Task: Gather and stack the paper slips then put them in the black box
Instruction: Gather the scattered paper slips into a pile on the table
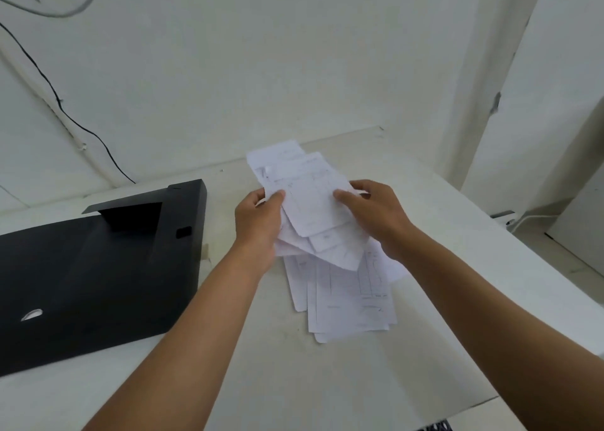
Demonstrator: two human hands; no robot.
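A single head-worn wide-angle view looks forward and down, close over the white tabletop [327, 381], seemingly facing a wall [261, 55]

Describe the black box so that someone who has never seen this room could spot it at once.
Start at the white table against the pale wall. The black box lies flat on its left side, left of the left hand and the fanned paper slips that both hands hold. It is the only dark, broad thing there, with a small half-round cutout near its front.

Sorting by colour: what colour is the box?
Black, seen in the head view: box.
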